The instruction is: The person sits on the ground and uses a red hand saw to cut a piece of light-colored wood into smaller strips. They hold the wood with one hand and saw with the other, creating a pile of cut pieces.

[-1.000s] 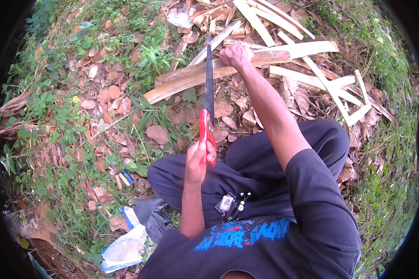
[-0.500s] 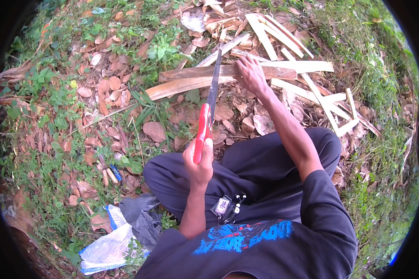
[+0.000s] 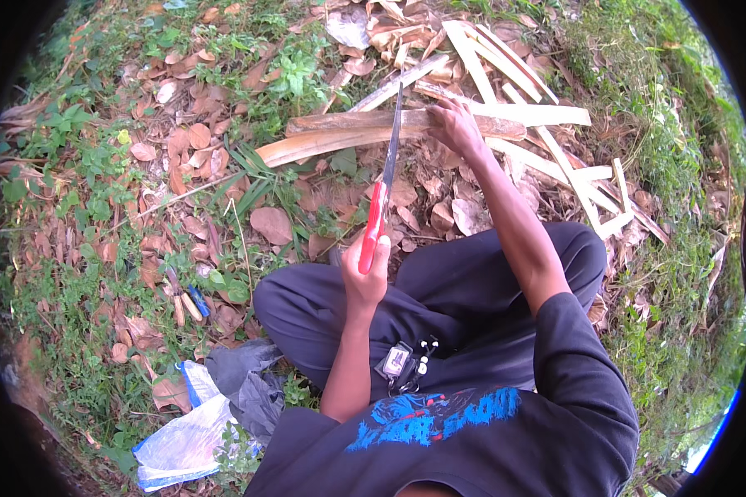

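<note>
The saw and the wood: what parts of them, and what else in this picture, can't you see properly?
- Head view: the saw handle's lower end is hidden inside the left hand grip.
- The blade's teeth are too small to make out.
- The wood under the right hand is covered by its palm, so any cut there is hidden.
- The small tools among the leaves are too small to identify.
- The plastic bag contents are hidden by its folds.

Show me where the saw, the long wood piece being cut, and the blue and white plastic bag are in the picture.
saw (image 3: 376, 217): head view, on its red handle above the left hand.
wood piece (image 3: 340, 137): head view, on its middle, left of the blade.
plastic bag (image 3: 182, 435): head view, on its white middle part.
</note>
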`<state>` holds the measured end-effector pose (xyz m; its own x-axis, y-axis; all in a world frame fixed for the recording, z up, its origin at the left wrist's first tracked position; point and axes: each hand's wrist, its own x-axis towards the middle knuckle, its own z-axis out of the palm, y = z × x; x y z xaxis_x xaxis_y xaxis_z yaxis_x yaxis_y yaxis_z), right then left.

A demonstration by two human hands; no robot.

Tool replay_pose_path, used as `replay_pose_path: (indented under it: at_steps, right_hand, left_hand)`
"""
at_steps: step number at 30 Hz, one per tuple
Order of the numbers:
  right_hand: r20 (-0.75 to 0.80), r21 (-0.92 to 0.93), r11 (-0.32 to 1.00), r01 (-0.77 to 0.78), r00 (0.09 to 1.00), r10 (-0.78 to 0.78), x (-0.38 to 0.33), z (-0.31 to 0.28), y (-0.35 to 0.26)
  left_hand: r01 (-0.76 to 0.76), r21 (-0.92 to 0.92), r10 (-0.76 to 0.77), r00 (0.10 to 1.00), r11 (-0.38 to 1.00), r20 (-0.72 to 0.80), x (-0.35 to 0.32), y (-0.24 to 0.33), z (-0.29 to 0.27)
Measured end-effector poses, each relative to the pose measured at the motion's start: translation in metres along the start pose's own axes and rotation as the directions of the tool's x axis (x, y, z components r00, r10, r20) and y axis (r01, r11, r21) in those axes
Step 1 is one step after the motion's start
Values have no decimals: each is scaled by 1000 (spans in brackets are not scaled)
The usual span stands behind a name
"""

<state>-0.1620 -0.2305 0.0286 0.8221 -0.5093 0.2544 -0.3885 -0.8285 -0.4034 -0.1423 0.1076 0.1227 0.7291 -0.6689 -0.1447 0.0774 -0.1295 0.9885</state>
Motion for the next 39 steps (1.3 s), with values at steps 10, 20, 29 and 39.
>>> replay_pose_path:
  at_steps: [10,20,29,39]
  right_hand:
    - [136,-125,935,-333,928,348,49,17,-7]
    - [198,-111,977,-184,959,203,53,48,12]
    - [356,-102,888,-449,817,454,65,23,-3]
    - [113,-19,991,-131,985,133,33,8,7]
  left_hand:
    - [-73,111,76,997,991,-25,-7,-11,11]
    - [-151,180,169,982,972,-89,30,-19,40]
    - [-41,130,52,995,991,-81,14,-32,52]
    - [-183,64,192,964,981,-182,26,-48,71]
